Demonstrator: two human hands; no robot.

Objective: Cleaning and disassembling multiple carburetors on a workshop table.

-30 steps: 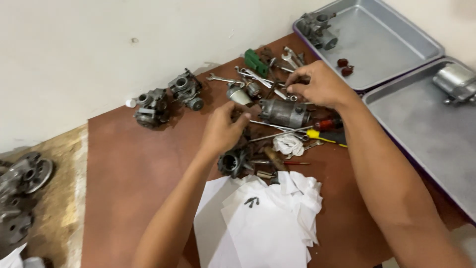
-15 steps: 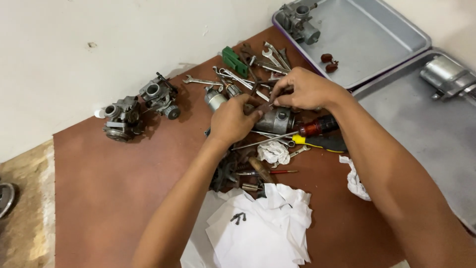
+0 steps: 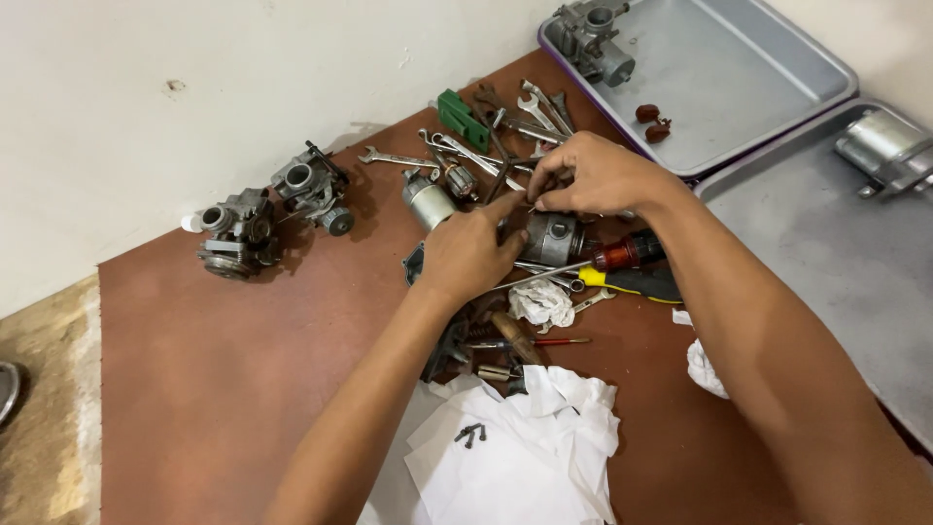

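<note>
A grey metal motor housing (image 3: 556,238) lies on the brown mat (image 3: 224,369), among loose tools. My left hand (image 3: 466,251) rests against the housing's left side, its index finger pointing up toward my right hand. My right hand (image 3: 593,175) hovers just above the housing with thumb and fingers pinched on something small and thin; I cannot tell what it is. Both hands meet over the top of the housing.
Spanners (image 3: 530,112) and a green tool (image 3: 459,117) lie by the wall. Two carburetors (image 3: 272,209) sit at left. Screwdrivers (image 3: 632,267), crumpled white paper (image 3: 525,447) with small screws (image 3: 468,434), and two metal trays (image 3: 739,87) holding parts surround the hands.
The view has shifted so the scene sits further right. My hands have drawn closer together over the motor housing, and my right hand's fingers now pinch above it.
</note>
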